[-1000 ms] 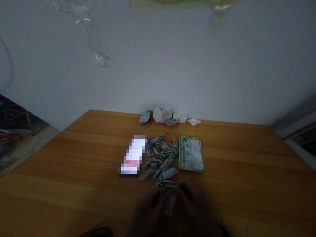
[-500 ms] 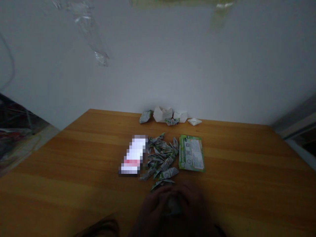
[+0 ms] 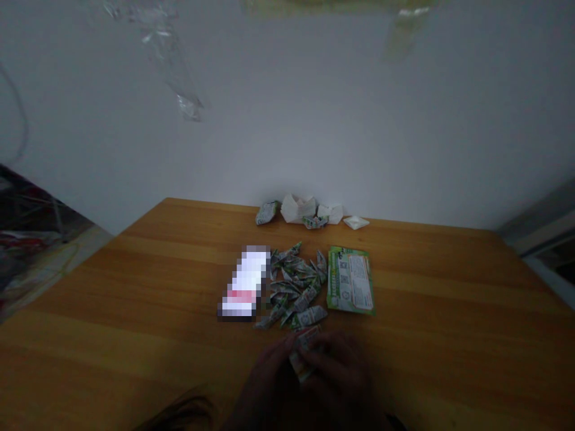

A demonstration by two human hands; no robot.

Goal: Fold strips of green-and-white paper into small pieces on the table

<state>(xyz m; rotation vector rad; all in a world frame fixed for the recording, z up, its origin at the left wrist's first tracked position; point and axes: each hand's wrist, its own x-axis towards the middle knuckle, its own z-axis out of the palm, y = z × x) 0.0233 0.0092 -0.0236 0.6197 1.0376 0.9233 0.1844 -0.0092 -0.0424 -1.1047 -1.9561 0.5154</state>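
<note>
The left hand (image 3: 265, 383) and right hand (image 3: 341, 377) pinch a folded printed paper strip (image 3: 303, 353) near the desk (image 3: 426, 335) edge, just below a pile of folded paper pieces (image 3: 291, 287); both hands are dark, their grip hard to make out.

A wooden table (image 3: 135, 299) holds folded paper boats (image 3: 294, 284) — a green card (image 3: 350, 280) beside them, white paper shapes (image 3: 297, 209) behind.

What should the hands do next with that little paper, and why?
Probably pinch its crease tighter. The left hand and right hand both hold the small green-and-white folded paper, and it looks less sharply pointed than the pointed green-and-white folded paper boats heaped just ahead.
</note>
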